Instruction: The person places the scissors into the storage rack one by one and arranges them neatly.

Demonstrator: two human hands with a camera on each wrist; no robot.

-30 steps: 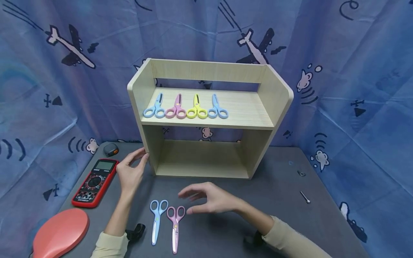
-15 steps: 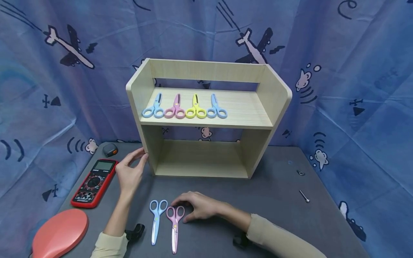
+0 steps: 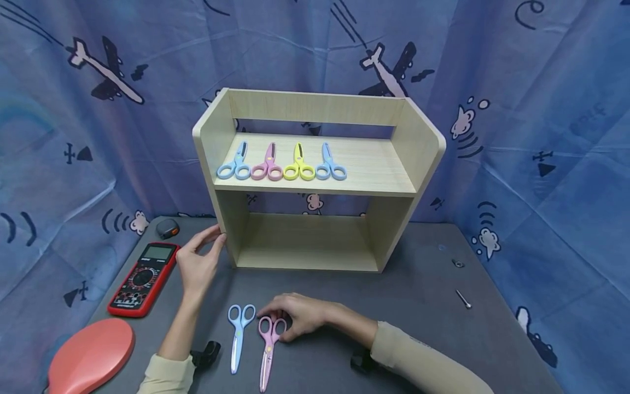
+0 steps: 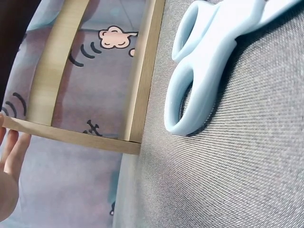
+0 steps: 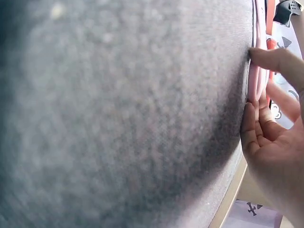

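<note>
My right hand [image 3: 297, 316] grips the finger loops of the pink scissors [image 3: 268, 350], which lie on the dark table with blades toward me. In the right wrist view the thumb is on one side of the pink handle and the fingertips on the other. To their left lies a pair of light blue scissors [image 3: 238, 335], handles away from me. My left hand [image 3: 198, 262] holds the front edge of the left side panel of a pale wooden shelf [image 3: 320, 107]. A blue pair [image 3: 239, 158], a pink pair, a yellow pair [image 3: 298, 158] and another blue pair stand in a row on its upper board.
A red multimeter [image 3: 145, 279] lies left of my left arm, with a dark mouse-shaped object [image 3: 168, 229] behind it and a rounded coral-red object [image 3: 93, 353] in front. A small bolt [image 3: 464, 299] and a ring-like metal piece [image 3: 458, 264] lie at right. A patterned cloth hangs behind.
My right hand has come down and left onto the pink scissors and taken hold of their handles. The scissors have shifted slightly to the right at the handles. My left hand stays put.
</note>
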